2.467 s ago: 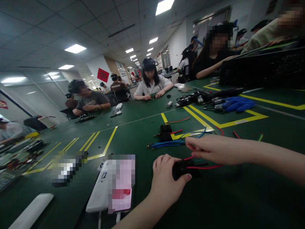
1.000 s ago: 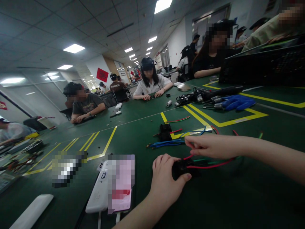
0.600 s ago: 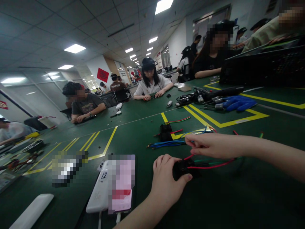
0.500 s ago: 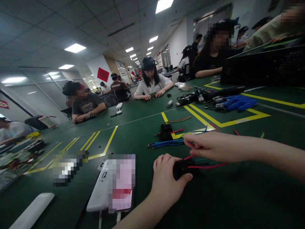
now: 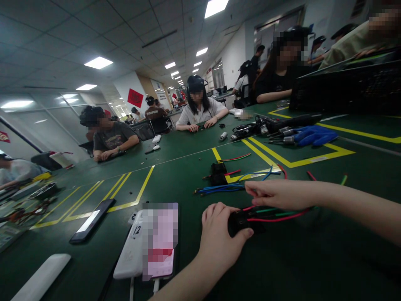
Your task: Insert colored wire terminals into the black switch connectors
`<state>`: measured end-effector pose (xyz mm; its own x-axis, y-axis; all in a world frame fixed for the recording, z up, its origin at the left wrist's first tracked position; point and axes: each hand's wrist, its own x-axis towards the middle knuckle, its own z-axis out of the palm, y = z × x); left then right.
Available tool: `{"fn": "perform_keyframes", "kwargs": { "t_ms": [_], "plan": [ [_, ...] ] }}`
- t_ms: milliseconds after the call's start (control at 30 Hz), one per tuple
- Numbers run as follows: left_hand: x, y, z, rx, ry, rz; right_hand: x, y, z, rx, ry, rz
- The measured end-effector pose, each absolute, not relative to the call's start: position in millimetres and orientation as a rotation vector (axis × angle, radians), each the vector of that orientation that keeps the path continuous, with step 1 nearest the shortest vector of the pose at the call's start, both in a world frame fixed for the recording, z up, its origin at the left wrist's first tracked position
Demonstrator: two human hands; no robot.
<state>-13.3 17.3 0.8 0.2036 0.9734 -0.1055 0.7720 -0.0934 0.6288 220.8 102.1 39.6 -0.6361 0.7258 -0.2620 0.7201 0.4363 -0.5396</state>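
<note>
My left hand is wrapped around a black connector block on the green table, thumb on its near side. Red wires and green wires run out of the block to the right. Above it, my right hand is closed in a pinch at a short red wire that rises from the block. Its fingertips partly hide the wire's upper end. Just beyond lie a bundle of blue wires and another black block with red wires.
To my left are a phone on a cable, a white power bank and a dark phone. Tools and a blue glove lie at back right, near a black case. People sit across the table.
My right hand has shifted slightly right and down, uncovering more of the green wires. The left hand stays on the connector block.
</note>
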Motion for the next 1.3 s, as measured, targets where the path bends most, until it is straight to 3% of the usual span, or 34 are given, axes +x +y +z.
{"fn": "perform_keyframes", "kwargs": {
  "t_ms": [433,800,1300],
  "plan": [
    [-12.5,17.2,0.5,1.927,1.621,0.478,214.3,89.2,57.8,-1.303,-2.649,0.79],
    [-12.4,17.7,1.5,1.917,1.626,0.473,219.2,100.6,43.2,-1.359,-2.652,0.947],
    [-12.2,15.9,0.8,1.931,1.625,0.471,211.7,90.6,58.0,-1.427,-2.677,0.715]
  ]
}}
